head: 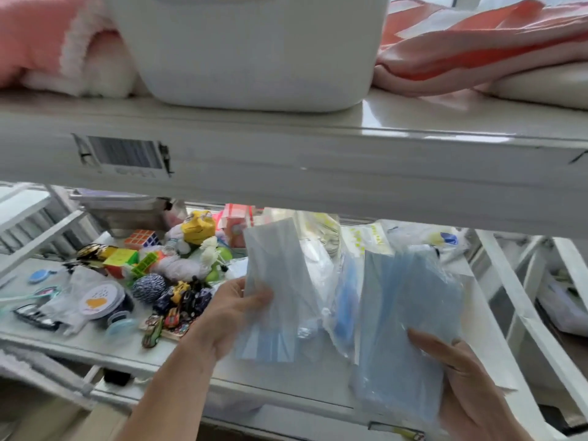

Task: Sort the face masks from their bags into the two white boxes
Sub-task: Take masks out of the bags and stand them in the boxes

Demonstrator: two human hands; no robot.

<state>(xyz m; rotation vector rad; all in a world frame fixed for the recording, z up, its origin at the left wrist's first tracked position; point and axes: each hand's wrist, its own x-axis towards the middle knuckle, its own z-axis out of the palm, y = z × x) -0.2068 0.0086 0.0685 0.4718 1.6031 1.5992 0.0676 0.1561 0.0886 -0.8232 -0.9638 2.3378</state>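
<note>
Blue pleated masks in both hands, low over a white shelf (191, 354). Right hand (471, 380), nearest the camera, grips a clear crinkly bag (410, 319) stuffed with a thick mask stack; fingers wrap the bag's lower right edge, thumb on the front face. Left hand (235, 313) pinches a thin loose stack (273, 281) of masks, out of its bag, thumb in front, fingers behind. Both stacks are flat soft rectangles, long axis running up and away from the palms, tops tilted slightly left. Between them hangs more clear plastic with a darker blue item inside; what it is, unclear.

Key relation: the one white box (251, 52) in view sits on the upper ledge (318, 148), straight above and beyond both hands, its opening cropped out of frame. Loose stack is the ready one and the left hand is roughly under the box, so likely a lift up and forward over the rim. Second box not visible.

Farther back on the shelf: toy clutter (152, 272), puzzle cubes, small cars, a yarn ball, more packets. Pink cloth (477, 43) lies either side of the box.
</note>
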